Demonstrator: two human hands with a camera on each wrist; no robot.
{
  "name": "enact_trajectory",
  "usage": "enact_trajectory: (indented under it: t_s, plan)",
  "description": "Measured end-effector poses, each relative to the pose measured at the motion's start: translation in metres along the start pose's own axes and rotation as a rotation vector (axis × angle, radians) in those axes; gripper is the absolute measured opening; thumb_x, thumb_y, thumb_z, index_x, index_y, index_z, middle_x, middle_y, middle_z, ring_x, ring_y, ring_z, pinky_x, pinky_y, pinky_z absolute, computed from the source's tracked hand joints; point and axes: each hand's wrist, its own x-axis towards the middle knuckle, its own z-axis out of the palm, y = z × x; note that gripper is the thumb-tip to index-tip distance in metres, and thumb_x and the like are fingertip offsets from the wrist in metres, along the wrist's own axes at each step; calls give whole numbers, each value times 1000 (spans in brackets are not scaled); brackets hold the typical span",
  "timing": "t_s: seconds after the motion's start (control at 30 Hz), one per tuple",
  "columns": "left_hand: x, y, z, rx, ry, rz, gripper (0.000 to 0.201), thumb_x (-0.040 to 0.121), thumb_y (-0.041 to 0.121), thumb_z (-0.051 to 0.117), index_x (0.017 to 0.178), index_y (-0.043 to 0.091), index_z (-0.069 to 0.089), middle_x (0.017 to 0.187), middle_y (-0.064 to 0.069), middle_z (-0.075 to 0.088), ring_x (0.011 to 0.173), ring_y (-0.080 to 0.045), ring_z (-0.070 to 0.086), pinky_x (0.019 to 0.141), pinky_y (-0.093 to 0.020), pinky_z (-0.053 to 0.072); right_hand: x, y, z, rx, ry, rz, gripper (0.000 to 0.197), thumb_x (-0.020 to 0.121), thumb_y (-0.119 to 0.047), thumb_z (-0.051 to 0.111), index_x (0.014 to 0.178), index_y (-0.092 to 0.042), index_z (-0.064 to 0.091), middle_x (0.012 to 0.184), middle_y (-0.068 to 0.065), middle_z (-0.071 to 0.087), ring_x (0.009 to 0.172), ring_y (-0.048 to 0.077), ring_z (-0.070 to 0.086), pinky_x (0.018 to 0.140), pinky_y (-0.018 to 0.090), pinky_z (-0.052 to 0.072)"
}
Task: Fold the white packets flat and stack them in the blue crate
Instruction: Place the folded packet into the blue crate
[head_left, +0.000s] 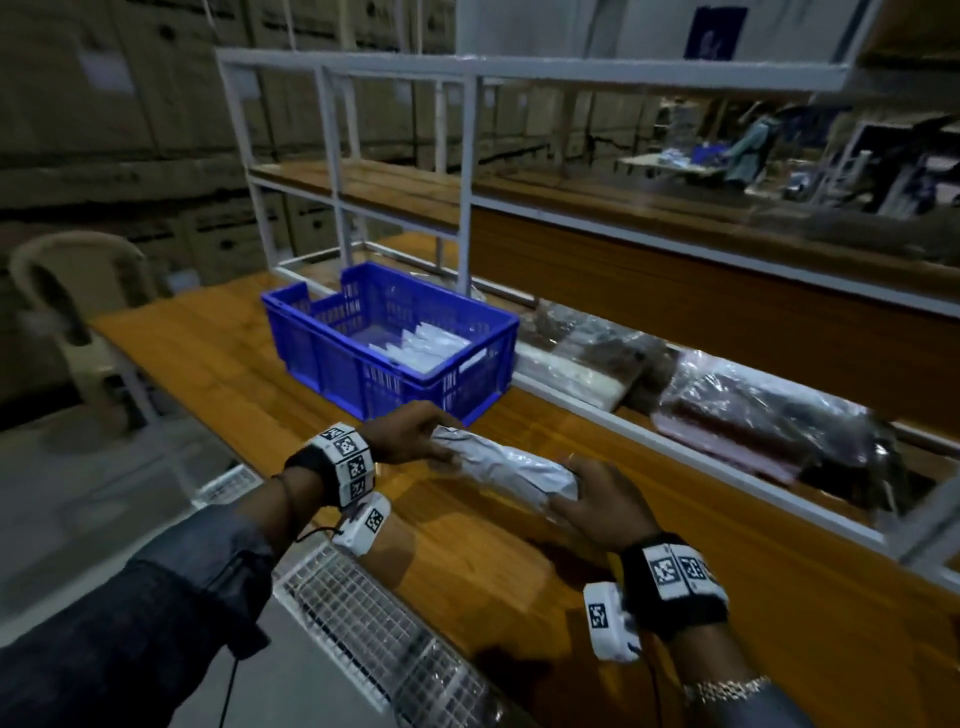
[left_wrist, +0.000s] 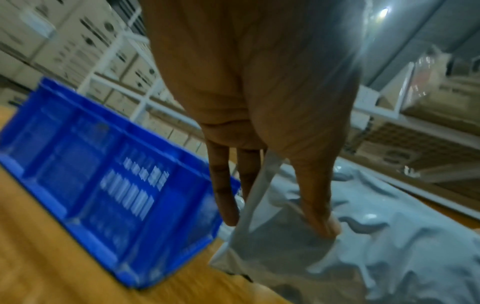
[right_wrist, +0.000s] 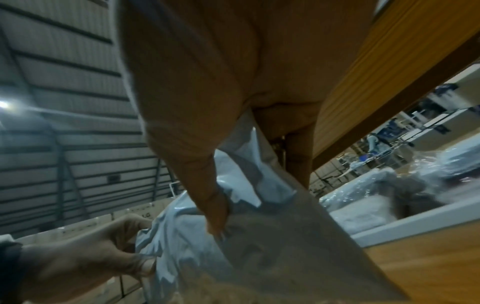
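A crumpled white packet (head_left: 511, 467) lies folded lengthwise on the wooden table (head_left: 208, 353), just in front of the blue crate (head_left: 311, 353). My left hand (head_left: 441, 447) grips its left end; in the left wrist view thumb and fingers (left_wrist: 279, 225) pinch the packet (left_wrist: 376, 246) edge beside the crate (left_wrist: 91, 174). My right hand (head_left: 563, 488) holds the right end, and in the right wrist view its thumb presses the packet (right_wrist: 182, 236) against the fingers behind. Several flat white packets (head_left: 431, 343) lie stacked in the crate's right half.
A white metal shelf frame (head_left: 467, 182) stands behind the crate. Plastic-wrapped bundles (head_left: 753, 410) fill the low shelf to the right. A wire mesh panel (head_left: 363, 613) hangs at the table's near edge. A plastic chair (head_left: 67, 301) sits at far left.
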Motion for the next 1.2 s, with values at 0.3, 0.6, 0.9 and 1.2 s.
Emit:
enact_trajectory:
  t_s: [0.3, 0.6, 0.9, 1.2]
  plan:
    - [-3, -59, -119, 20, 190, 126, 34, 85, 30, 80, 113, 11, 74, 101, 0, 77, 91, -8, 70, 79, -29, 52, 91, -115, 7, 50, 229, -113, 36, 81, -39, 68, 114, -25, 68, 105, -3, 73, 95, 18, 67, 72, 35, 51]
    - [22, -145, -215, 51, 244, 160, 54, 75, 64, 74, 110, 23, 75, 96, 5, 76, 87, -12, 71, 78, -44, 56, 170, -196, 11, 133, 358, -120, 34, 80, -19, 82, 113, -15, 74, 107, 2, 75, 94, 16, 67, 76, 28, 46]
    - [93, -200, -258, 46, 233, 202, 59, 73, 65, 78, 113, 21, 75, 103, 10, 76, 95, -6, 71, 85, -39, 57, 257, -196, 12, 88, 314, -82, 56, 85, -32, 81, 132, -8, 64, 131, 6, 67, 122, 22, 60, 97, 27, 44]
    - [139, -219, -294, 207, -205, 55, 32, 74, 41, 89, 83, 15, 74, 68, -1, 73, 63, -20, 70, 56, -30, 55, 327, -173, 30, 119, 92, -55, 52, 71, -49, 86, 113, -26, 64, 118, 0, 66, 110, 21, 60, 92, 39, 50]
